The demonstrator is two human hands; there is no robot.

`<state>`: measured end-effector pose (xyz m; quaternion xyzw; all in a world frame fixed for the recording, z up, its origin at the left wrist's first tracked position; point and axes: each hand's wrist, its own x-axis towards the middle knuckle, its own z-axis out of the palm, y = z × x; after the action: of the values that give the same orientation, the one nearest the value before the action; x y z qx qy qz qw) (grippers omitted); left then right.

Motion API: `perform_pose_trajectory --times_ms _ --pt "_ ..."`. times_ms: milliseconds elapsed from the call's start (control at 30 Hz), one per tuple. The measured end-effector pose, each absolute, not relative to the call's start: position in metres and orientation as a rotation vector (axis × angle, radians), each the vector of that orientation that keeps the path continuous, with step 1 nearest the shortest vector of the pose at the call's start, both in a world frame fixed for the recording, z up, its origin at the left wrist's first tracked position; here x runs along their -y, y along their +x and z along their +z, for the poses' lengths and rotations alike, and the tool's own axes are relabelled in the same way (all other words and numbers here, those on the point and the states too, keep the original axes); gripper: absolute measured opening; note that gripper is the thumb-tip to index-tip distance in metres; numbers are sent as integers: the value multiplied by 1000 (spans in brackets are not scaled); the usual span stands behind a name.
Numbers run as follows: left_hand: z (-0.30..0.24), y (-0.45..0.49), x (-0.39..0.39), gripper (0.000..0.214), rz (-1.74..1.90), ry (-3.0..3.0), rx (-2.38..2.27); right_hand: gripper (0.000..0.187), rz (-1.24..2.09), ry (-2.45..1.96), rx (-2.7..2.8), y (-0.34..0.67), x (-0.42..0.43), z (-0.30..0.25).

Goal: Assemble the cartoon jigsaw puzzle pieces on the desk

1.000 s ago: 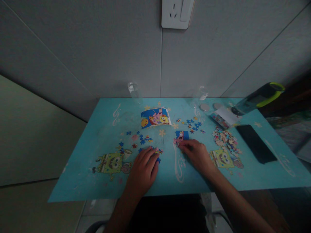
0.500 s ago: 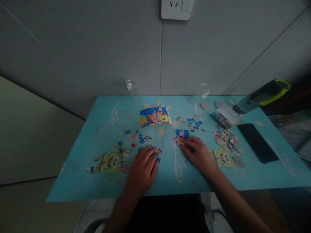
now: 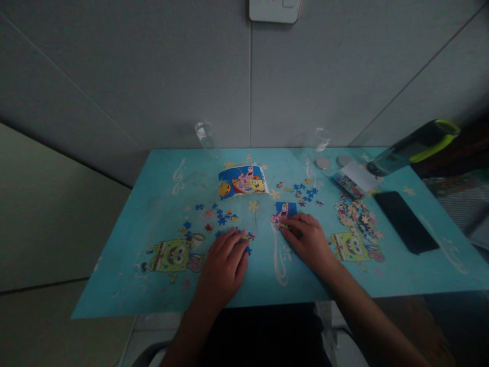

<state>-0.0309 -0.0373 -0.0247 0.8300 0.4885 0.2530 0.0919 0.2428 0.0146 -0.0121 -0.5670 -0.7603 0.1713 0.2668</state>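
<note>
The person's right hand (image 3: 305, 237) is at the lower edge of a small joined patch of puzzle (image 3: 286, 209), thumb and forefinger drawn together there; whether a piece is pinched between them cannot be told. The patch lies flat to the right of the table's middle, with blue at the top and a pink figure below.

The left hand (image 3: 225, 257) rests palm down, fingers loosely stretched over a few mostly blue pieces (image 3: 248, 236) that stick out around the fingertips. It is not clenched, and its underside is hidden.

Just beyond the left hand lie scattered loose pieces (image 3: 222, 220), mainly blue. Farther back, between the two hands, a slightly curled picture sheet (image 3: 243, 182) shows a pink figure and a yellow one. Another scatter of pieces (image 3: 305, 193) lies beyond the patch.

To the right of the right hand is a heap of mixed pieces (image 3: 353, 216), with a dark phone (image 3: 407, 222) beside it. Behind them are a folded card (image 3: 357, 178), two round lids (image 3: 323, 163) and a bottle (image 3: 405, 153) with a lime-green strap. Two clear containers (image 3: 206, 136) (image 3: 322, 139) stand near the wall (image 3: 183, 76), at the back of the blue table (image 3: 133, 285).
</note>
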Motion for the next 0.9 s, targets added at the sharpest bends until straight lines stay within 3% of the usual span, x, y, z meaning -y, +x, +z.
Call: perform_pose_trajectory --times_ms 900 --pt "-23 -31 38 33 748 2461 -1453 18 434 -1507 2087 237 -14 -13"
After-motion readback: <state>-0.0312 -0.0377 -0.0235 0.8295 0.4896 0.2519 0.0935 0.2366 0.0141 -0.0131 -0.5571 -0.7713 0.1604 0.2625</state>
